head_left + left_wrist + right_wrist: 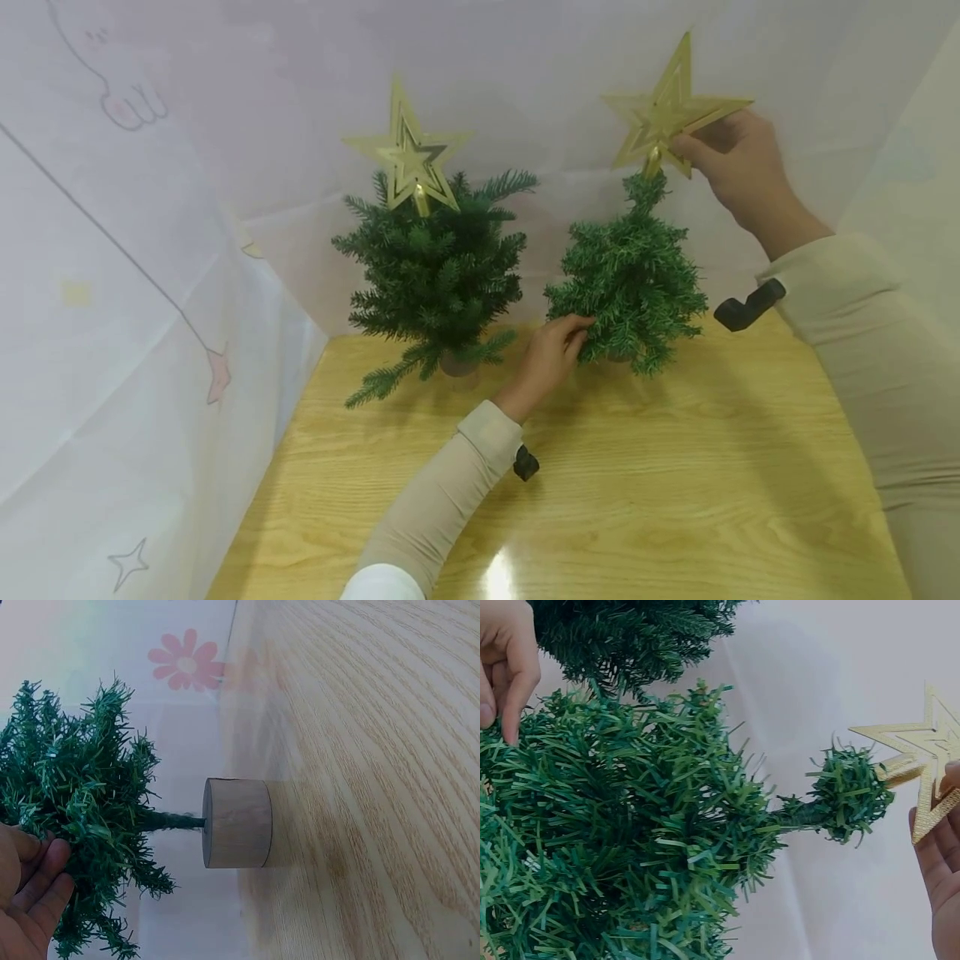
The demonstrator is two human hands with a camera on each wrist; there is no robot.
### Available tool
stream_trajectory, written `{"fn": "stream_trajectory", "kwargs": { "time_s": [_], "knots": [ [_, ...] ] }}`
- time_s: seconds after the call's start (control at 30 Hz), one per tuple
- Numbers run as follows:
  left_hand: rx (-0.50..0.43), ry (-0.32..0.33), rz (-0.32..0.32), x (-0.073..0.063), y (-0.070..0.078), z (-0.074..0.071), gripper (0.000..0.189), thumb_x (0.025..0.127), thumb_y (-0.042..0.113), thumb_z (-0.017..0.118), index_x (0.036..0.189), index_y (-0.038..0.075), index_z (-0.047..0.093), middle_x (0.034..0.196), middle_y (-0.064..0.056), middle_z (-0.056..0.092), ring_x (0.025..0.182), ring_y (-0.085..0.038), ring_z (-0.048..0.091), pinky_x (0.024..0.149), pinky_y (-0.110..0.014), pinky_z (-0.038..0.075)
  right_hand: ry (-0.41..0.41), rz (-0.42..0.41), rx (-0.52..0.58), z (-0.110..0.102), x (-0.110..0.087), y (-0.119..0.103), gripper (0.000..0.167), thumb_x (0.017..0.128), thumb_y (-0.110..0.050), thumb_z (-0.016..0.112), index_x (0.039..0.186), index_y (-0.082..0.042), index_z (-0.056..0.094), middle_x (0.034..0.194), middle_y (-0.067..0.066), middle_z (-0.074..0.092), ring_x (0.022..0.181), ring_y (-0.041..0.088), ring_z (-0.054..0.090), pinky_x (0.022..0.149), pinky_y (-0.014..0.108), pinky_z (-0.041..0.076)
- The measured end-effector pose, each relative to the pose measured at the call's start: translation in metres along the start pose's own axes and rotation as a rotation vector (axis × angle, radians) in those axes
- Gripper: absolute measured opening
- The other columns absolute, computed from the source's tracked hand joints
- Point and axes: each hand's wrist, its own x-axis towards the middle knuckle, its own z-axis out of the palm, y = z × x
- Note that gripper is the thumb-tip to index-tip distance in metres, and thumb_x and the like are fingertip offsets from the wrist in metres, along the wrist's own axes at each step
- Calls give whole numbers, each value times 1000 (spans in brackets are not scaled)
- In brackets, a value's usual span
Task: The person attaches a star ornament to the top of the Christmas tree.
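My right hand [750, 171] pinches a gold star tree topper [663, 112] by its lower right side. The topper's short gold sleeve [901, 771] is right at the tip of a small artificial Christmas tree [630, 275]. Low on that tree's left side, my left hand [547, 362] grips the green branches [90, 787] between thumb and fingers; foliage partly hides the fingertips. The tree stands upright on a round wooden base [238, 823], well seen in the left wrist view.
To the left stands a second, darker tree [442, 275] with its own gold star [412, 162] on top, leaning slightly. A low branch [382, 383] of it reaches out over the wooden table [600, 500]. Pale printed cloth [150, 333] hangs behind and at the left.
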Motion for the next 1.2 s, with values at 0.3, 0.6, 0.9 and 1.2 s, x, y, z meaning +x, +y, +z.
{"fn": "stream_trajectory", "kwargs": {
  "time_s": [0.3, 0.6, 0.9, 1.2],
  "knots": [
    [-24, -7, -4, -1, -2, 1, 30, 101, 16, 55, 131, 19, 61, 115, 2, 64, 99, -11, 63, 79, -12, 50, -48, 77, -67, 11, -3, 6, 42, 91, -28, 71, 130, -16, 62, 118, 1, 64, 114, 15, 55, 104, 32, 41],
    [-17, -2, 10, 1, -1, 2, 30, 101, 14, 56, 129, 18, 61, 116, 0, 64, 101, -13, 63, 80, -11, 49, -45, 82, -176, 14, -5, 7, 45, 92, -40, 66, 131, -18, 60, 121, 1, 63, 112, 16, 53, 97, 33, 39],
    [8, -8, -8, 2, -2, 2, 31, 100, 15, 56, 130, 20, 61, 116, 2, 64, 97, -5, 62, 77, -12, 50, -50, 80, -235, 14, -5, 7, 43, 93, -43, 64, 129, -18, 63, 117, -1, 66, 113, 16, 53, 101, 35, 38],
    [-20, -3, -14, 3, -1, 3, 31, 101, 13, 56, 130, 20, 61, 115, 2, 64, 97, -9, 62, 77, -13, 50, -106, 83, -296, 11, -3, 7, 49, 96, -46, 58, 140, -23, 54, 136, 4, 58, 122, 19, 52, 105, 40, 37]
  ]
}}
